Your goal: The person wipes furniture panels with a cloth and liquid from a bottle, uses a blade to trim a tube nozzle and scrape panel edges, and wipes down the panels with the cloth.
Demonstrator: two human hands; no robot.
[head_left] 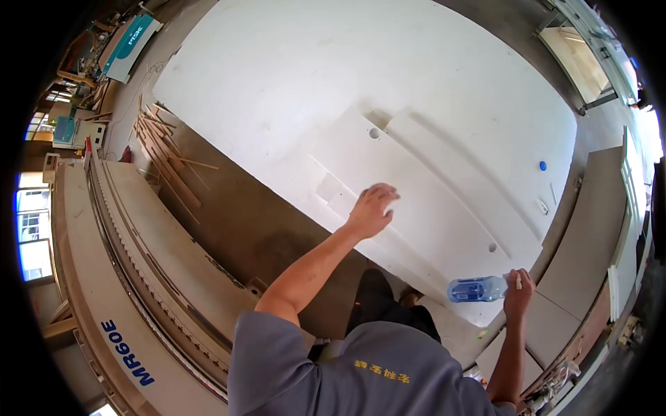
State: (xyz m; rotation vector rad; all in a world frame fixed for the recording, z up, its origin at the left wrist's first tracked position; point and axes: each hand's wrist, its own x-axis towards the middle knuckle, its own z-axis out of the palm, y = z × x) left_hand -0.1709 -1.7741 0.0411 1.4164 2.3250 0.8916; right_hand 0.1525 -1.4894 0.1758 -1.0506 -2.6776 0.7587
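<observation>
My right hand [519,295] is closed around the neck end of a clear plastic bottle [477,289] with a blue tint. The bottle lies nearly level, its base pointing left, over the near right part of a white panel [416,182]. My left hand [374,208] is over the panel's near side, fingers bent and thumb apart from them; whether it touches the surface I cannot tell. Long raised strips, a square cutout and round holes [374,133] mark the panel. A blue bottle cap [542,166] rests toward the right edge of the large white board [312,62].
A machine bed marked MR60E [125,350] runs along the left. Thin wood strips [166,156] are piled on the floor beside the board. Brownish-grey boards [579,232] stand along the right side. A small pale object [542,206] lies close to the board's right edge.
</observation>
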